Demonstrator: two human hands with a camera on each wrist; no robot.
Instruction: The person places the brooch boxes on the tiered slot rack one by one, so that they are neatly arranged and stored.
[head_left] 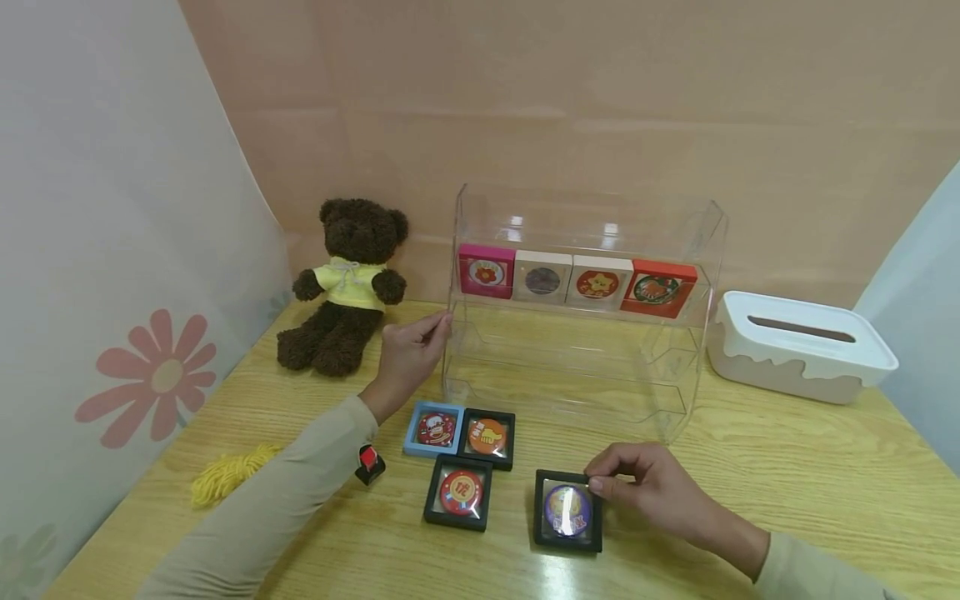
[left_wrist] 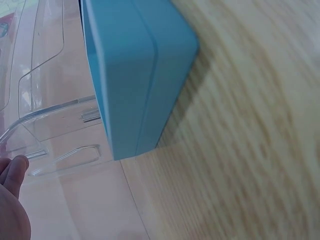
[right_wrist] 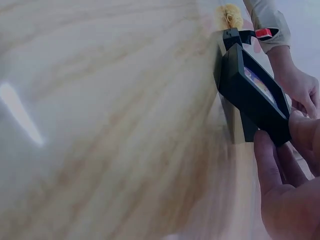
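Observation:
My left hand [head_left: 411, 354] pinches the left side edge of a clear acrylic display rack [head_left: 577, 333]. Four framed badges stand in a row on its upper tier, from a pink frame [head_left: 486, 271] at the left to a red frame [head_left: 662, 289] at the right. Between the thumb and fingers of my right hand [head_left: 656, 492] is the upper right corner of a black-framed purple badge [head_left: 567, 511], tilted up off the table in the right wrist view. To its left lie a blue-framed badge [head_left: 434, 429], an orange thumbs-up badge [head_left: 487, 437] and a red badge [head_left: 459, 492] in black frames.
A brown teddy bear [head_left: 352, 283] in a yellow top sits left of the rack. At the right stands a white-lidded tissue box [head_left: 802, 343]. Yellow yarn [head_left: 232, 475] lies near my left forearm, and a black strap with a red piece [head_left: 369, 463] shows at that wrist.

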